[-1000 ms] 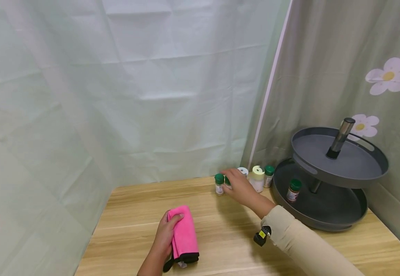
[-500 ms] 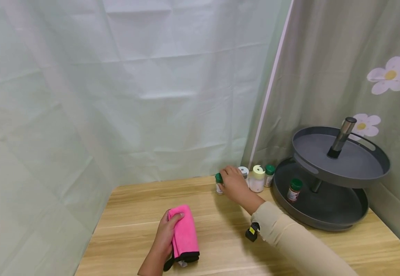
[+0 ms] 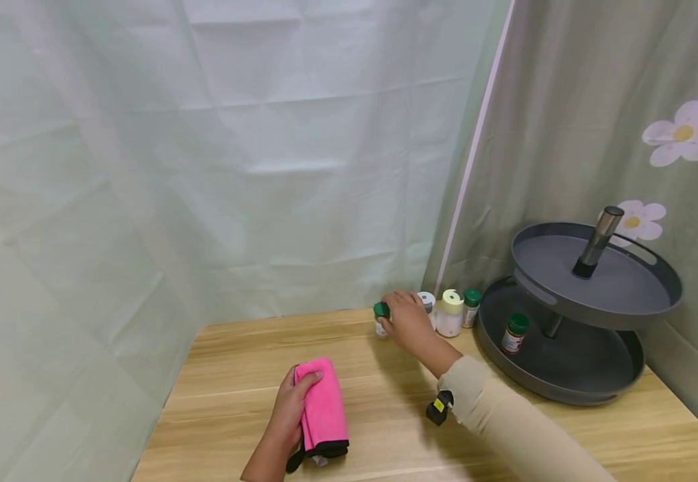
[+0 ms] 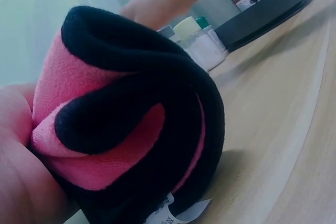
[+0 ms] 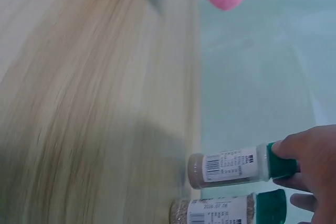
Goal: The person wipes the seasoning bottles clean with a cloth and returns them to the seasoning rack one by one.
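My left hand (image 3: pixel 291 405) grips a folded pink cloth (image 3: pixel 322 408) with black edging, low over the table. In the left wrist view, the cloth's black-trimmed folds (image 4: pixel 142 82) and a white tag show up close. My right hand (image 3: pixel 410 325) is at the back edge among small spice jars. Its thumb and a finger pinch the green cap of a spice jar (image 5: pixel 228 165), seen in the right wrist view. A second green-capped jar (image 5: pixel 218 211) stands right beside it; in the head view my hand hides that one.
A yellow-lidded jar (image 3: pixel 450 314), a white-lidded jar (image 3: pixel 427 301) and another green-capped jar (image 3: pixel 471 308) stand along the back. At right is a two-tier dark grey tray (image 3: pixel 595 304), with one jar (image 3: pixel 514 333) on its lower tier. Curtains (image 3: pixel 300 167) hang behind the table.
My right hand has shifted slightly left, onto the leftmost jar, and now covers the green-capped jar beside it. The left hand and the pink cloth have stayed in place.
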Demonstrator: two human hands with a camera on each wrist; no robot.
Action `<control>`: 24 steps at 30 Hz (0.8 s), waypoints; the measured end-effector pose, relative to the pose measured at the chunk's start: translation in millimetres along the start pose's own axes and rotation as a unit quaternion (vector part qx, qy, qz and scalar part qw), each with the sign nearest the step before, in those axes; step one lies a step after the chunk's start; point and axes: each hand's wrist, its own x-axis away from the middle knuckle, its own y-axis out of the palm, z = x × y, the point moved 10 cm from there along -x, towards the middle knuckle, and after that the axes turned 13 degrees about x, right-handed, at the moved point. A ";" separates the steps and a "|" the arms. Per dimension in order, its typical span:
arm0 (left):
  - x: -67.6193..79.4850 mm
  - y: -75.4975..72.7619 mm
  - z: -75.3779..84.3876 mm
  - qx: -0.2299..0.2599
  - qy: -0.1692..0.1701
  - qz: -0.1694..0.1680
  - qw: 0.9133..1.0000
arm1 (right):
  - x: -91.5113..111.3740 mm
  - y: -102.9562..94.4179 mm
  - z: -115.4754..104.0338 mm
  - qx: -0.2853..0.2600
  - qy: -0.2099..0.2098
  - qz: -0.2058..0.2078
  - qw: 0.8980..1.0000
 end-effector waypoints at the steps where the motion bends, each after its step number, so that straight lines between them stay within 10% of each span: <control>1: 0.5 0.6 0.5 -0.001 0.000 0.000 1.000 | 0.6 -2.6 0.6 -0.016 0.004 0.009 1.000; 12: 6.2 10.7 8.4 0.001 0.007 -0.012 1.000 | 13.7 -28.8 6.1 -0.189 0.046 0.050 0.980; 24: 16.0 32.8 26.5 0.025 0.015 -0.051 0.998 | 45.7 -27.3 -0.2 -0.400 0.052 0.013 0.915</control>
